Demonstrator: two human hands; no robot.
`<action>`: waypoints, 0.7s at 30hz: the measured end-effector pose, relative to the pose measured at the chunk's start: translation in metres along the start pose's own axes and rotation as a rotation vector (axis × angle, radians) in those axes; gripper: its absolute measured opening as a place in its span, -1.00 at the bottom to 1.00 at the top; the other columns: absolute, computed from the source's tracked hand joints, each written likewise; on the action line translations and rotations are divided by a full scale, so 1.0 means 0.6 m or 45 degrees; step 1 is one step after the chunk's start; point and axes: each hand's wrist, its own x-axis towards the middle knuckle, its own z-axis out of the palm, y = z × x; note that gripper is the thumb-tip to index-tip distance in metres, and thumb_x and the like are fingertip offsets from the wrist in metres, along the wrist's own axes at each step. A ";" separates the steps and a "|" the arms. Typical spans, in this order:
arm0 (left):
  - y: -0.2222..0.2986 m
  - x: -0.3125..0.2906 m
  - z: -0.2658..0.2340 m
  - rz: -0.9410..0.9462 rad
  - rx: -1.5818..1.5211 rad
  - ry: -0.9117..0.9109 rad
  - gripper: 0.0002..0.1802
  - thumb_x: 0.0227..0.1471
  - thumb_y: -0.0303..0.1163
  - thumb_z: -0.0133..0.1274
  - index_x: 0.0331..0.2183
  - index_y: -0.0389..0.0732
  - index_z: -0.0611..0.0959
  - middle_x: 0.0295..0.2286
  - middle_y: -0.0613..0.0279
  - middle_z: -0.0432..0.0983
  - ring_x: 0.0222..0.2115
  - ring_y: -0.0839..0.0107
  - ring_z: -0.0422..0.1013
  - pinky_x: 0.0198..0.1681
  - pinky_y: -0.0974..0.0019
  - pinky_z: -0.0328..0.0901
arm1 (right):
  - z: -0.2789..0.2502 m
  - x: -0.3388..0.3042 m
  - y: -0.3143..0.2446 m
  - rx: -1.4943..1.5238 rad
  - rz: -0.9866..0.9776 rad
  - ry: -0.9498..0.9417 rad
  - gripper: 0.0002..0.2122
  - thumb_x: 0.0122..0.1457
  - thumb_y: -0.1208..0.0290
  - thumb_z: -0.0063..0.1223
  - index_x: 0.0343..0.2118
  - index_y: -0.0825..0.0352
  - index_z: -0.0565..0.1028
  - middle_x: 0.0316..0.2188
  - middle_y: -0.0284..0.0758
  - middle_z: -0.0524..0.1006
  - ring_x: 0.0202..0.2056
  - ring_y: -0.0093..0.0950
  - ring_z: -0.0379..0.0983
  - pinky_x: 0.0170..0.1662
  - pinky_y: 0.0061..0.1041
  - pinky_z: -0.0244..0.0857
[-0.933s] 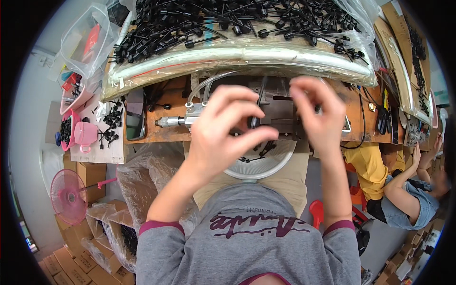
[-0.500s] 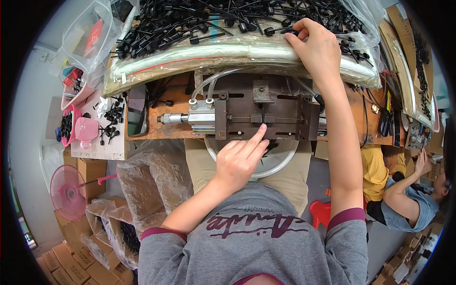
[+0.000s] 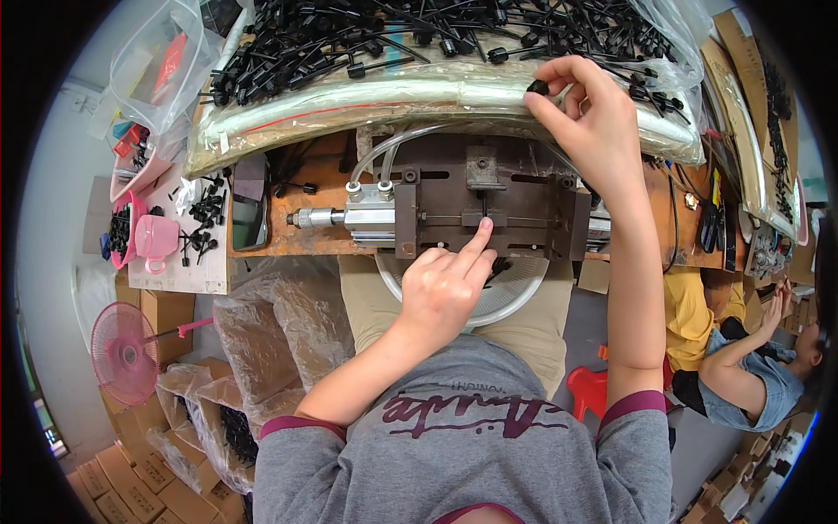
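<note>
Between the thumb and index finger of my right hand is a black knob-headed part, its stem mostly hidden by the fingers. That hand is lifted in front of a heap of similar black parts with thin stems. My left hand has its index finger stretched out. The fingertip rests at a small dark block in the middle of a metal clamping fixture, right below a thin black stem standing there. Nothing shows in the left hand's grip.
A padded, plastic-wrapped rim edges the heap. Clear hoses run to a silver air cylinder. Under the fixture, a white basket sits on my lap. Pink containers stand left, near a pink fan. Another person sits at right.
My right hand has drawn back slightly from the heap, toward me, with a black knob-headed part in its pinch. The left hand stays almost in place at the fixture.
</note>
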 end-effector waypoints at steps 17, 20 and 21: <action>-0.082 0.239 -0.078 0.232 -0.008 0.548 -0.87 -0.06 -0.44 0.30 -0.35 -0.16 0.74 -0.32 0.22 0.68 -0.36 0.27 0.55 -0.25 0.35 0.41 | 0.041 -0.271 -0.037 -0.187 -0.374 -0.234 -0.77 -0.02 0.57 0.14 -0.25 0.46 0.49 0.09 -0.02 0.47 -0.31 -0.32 0.54 -0.21 -0.41 0.43; -0.102 0.287 -0.033 0.222 0.109 0.525 -0.88 -0.09 -0.42 0.26 -0.39 -0.14 0.73 -0.38 0.26 0.65 -0.32 0.29 0.52 -0.19 0.22 0.34 | 0.062 -0.283 -0.031 -0.281 -0.406 -0.264 -0.76 -0.06 0.55 0.09 -0.26 0.44 0.50 0.11 -0.01 0.46 -0.43 -0.47 0.49 -0.26 -0.51 0.38; -0.108 0.297 -0.017 0.204 0.123 0.516 -0.89 -0.12 -0.42 0.25 -0.42 -0.14 0.73 -0.40 0.27 0.65 -0.29 0.27 0.51 -0.16 0.16 0.30 | 0.065 -0.281 -0.034 -0.297 -0.413 -0.263 -0.76 -0.07 0.55 0.10 -0.27 0.44 0.50 0.11 -0.01 0.46 -0.46 -0.50 0.48 -0.28 -0.52 0.36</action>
